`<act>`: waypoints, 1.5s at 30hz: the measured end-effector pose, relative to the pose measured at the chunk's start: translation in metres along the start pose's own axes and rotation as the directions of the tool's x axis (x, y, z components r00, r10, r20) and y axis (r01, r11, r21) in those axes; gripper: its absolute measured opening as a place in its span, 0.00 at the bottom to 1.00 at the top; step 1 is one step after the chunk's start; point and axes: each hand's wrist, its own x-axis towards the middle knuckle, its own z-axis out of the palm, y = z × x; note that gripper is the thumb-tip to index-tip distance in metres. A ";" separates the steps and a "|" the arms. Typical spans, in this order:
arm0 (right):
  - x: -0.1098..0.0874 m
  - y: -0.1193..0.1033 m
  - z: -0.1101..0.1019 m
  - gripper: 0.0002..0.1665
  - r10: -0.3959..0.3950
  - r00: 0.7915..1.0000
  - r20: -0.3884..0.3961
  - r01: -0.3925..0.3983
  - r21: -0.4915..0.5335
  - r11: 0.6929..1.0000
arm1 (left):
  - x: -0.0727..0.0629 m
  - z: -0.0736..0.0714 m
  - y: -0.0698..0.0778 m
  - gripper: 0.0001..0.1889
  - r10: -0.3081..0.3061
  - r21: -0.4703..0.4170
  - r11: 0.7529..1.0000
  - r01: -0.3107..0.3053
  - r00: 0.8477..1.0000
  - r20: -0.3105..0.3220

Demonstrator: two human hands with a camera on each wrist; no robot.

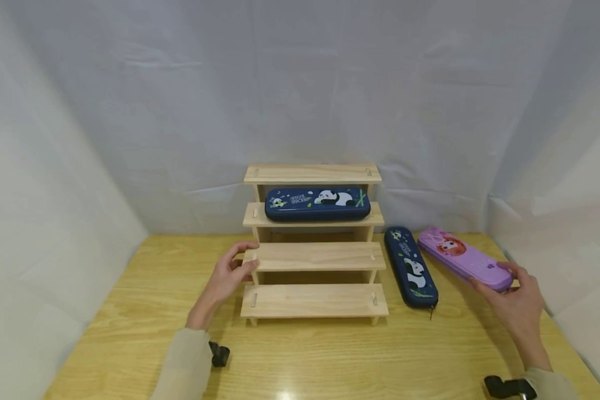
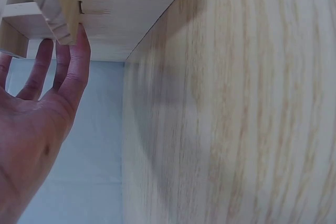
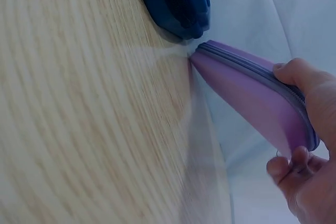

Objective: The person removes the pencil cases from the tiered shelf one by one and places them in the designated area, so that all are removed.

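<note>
A stepped wooden shelf rack (image 1: 315, 301) stands mid-table with several tiers. At the left end of its second tier from the bottom, my left hand (image 1: 233, 268) grips the board; the left wrist view shows fingers (image 2: 77, 69) reaching up behind the wood (image 2: 58, 3). My right hand (image 1: 520, 297) holds the near end of a purple pencil case (image 1: 467, 258) with a red-haired cartoon figure. In the right wrist view that zippered case (image 3: 252, 95) tilts, its held end raised above the table and its far end low, near the tabletop.
A navy panda pencil case (image 1: 411, 269) lies on the table between the rack and the purple one. Another navy panda case (image 1: 317, 204) lies across the second tier from the top. White sheeting (image 1: 310, 83) encloses the wooden table (image 1: 300, 361) at back and sides.
</note>
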 end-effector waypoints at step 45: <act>-0.001 0.006 0.015 0.43 0.079 0.937 0.339 -0.018 -0.180 0.984 | -0.001 0.001 0.001 0.20 -0.005 0.000 1.000 0.005 1.000 -0.012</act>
